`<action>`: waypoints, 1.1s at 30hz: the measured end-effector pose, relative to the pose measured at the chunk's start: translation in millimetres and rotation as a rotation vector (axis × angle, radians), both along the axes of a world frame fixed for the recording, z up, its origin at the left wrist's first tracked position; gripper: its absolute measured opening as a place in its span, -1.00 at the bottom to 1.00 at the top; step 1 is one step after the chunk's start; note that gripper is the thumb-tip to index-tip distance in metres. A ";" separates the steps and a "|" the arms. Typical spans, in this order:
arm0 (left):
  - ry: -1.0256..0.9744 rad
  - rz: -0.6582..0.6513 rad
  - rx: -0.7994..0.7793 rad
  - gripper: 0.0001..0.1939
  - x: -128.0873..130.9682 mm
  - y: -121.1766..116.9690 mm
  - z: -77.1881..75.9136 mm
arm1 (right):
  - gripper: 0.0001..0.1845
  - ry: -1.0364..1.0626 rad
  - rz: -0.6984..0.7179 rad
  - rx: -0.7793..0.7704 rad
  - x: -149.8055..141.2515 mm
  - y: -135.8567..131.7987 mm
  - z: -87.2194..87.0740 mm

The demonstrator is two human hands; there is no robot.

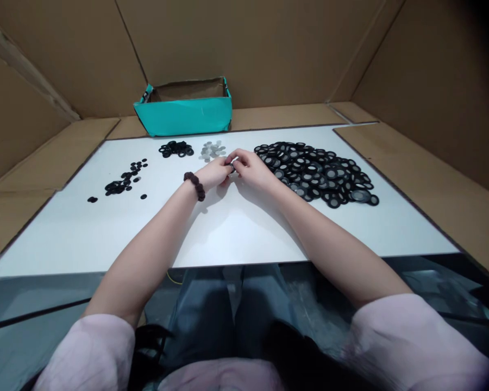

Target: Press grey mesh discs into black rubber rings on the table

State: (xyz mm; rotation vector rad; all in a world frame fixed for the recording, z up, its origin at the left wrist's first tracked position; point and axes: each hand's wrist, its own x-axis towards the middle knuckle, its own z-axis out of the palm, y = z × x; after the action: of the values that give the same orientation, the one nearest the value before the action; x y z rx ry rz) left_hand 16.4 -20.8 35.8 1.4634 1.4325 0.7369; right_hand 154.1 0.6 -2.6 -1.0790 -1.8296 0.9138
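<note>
Over the middle of the white table, my left hand (214, 172) and my right hand (251, 169) meet fingertip to fingertip. Pinched between them is a small black ring (232, 168), largely covered by the fingers. To the right of my right hand spreads a big heap of black rings with grey centres (309, 169). Just beyond my left hand lies a small pile of pale translucent discs (212, 150). Farther left are a pile of black rings (176, 149) and a scatter of small black discs (118, 187).
A turquoise box (189, 117) with an open top stands at the back of the white table (236, 233). Cardboard walls (285, 54) rise behind and at both sides. Single black discs (144, 196) lie apart at the left.
</note>
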 end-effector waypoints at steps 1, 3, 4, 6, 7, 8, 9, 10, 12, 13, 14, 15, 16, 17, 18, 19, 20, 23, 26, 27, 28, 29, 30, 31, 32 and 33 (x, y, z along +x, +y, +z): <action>0.018 -0.010 0.015 -0.79 0.1 -0.1 0.5 | -0.81 -0.006 0.016 0.002 1.7 0.1 1.5; 0.023 0.010 0.049 -0.79 0.6 -0.5 1.4 | -0.81 0.006 0.043 -0.009 4.2 0.2 3.8; 0.020 0.028 0.059 -0.79 0.7 -0.7 1.7 | -0.80 0.011 0.053 -0.018 4.8 0.2 4.5; 0.018 0.023 0.043 -0.79 0.0 -0.9 1.5 | -0.78 0.001 0.063 -0.042 4.7 -0.2 5.0; 0.015 0.000 0.024 -0.79 -0.8 -0.9 1.2 | -0.78 -0.010 0.063 -0.053 4.1 -0.6 4.9; 0.006 -0.029 0.006 -0.79 -1.6 -0.8 0.8 | -0.78 -0.019 0.058 -0.061 3.2 -1.0 4.4; -0.006 -0.047 -0.007 -0.80 -2.3 -0.7 0.5 | -0.78 -0.019 0.047 -0.066 2.2 -1.3 3.7; -0.020 -0.046 -0.013 -0.81 -2.6 -0.5 0.4 | -0.78 -0.007 0.029 -0.070 1.2 -1.5 2.9; -0.045 0.015 0.001 -0.82 -1.9 -0.7 0.6 | -0.77 0.039 -0.016 -0.079 0.1 -1.1 1.1; -0.048 0.052 0.012 -0.82 -0.9 -1.0 0.8 | -0.77 0.061 -0.030 -0.084 0.3 -0.5 0.4; -0.042 0.081 0.020 -0.82 0.1 -1.6 1.1 | -0.77 0.072 -0.034 -0.089 1.0 0.2 0.0; -0.030 0.091 0.026 -0.82 1.0 -2.2 1.4 | -0.78 0.070 -0.027 -0.094 2.2 0.9 0.0; -0.014 0.076 0.023 -0.82 1.5 -2.9 1.6 | -0.80 0.054 -0.011 -0.097 3.7 1.5 0.5; 0.005 0.041 0.010 -0.82 1.6 -3.4 1.7 | -0.82 0.033 0.006 -0.099 5.3 1.7 1.3; 0.024 -0.003 -0.005 -0.82 1.4 -3.7 1.7 | -0.85 0.011 0.019 -0.100 6.5 1.5 2.5; 0.037 -0.043 -0.017 -0.83 0.9 -3.7 1.6 | -0.86 -0.002 0.027 -0.104 7.4 0.7 3.8; 0.041 -0.062 -0.020 -0.83 0.3 -3.4 1.4 | -0.86 -0.003 0.029 -0.112 7.6 -0.5 5.2; 0.015 0.005 0.018 -0.84 -0.9 -1.8 0.6 | -0.78 0.056 -0.003 -0.159 5.5 -5.5 8.8; 0.023 0.049 0.025 -0.81 -1.7 -1.2 0.8 | -0.73 0.083 -0.038 -0.205 3.2 -9.3 11.2; 0.046 0.030 0.014 -0.80 -2.2 -1.5 1.3 | -0.73 0.068 -0.038 -0.209 3.0 -9.9 11.9; 0.069 0.000 -0.001 -0.80 -2.8 -1.8 2.0 | -0.75 0.044 -0.031 -0.206 3.1 -10.2 12.5; 0.088 -0.036 -0.016 -0.80 -3.4 -2.1 2.8 | -0.77 0.017 -0.019 -0.198 3.2 -10.3 13.0; 0.100 -0.071 -0.025 -0.80 -3.8 -2.3 3.4 | -0.78 -0.005 -0.008 -0.185 3.4 -10.2 13.3; 0.108 -0.090 -0.024 -0.80 -3.9 -2.2 3.8 | -0.78 -0.016 -0.004 -0.167 3.5 -10.1 13.4; 0.109 -0.083 -0.013 -0.81 -3.8 -1.8 3.8 | -0.78 -0.013 -0.012 -0.150 3.5 -10.0 13.2; 0.107 -0.050 0.005 -0.80 -3.5 -1.3 3.4 | -0.77 0.001 -0.029 -0.135 3.4 -9.9 12.9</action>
State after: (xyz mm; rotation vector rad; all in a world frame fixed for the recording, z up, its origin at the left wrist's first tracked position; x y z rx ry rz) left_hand 13.0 -22.1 39.2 1.5574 1.4696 0.6395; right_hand 157.6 -9.3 10.3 -1.1846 -1.7668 1.0330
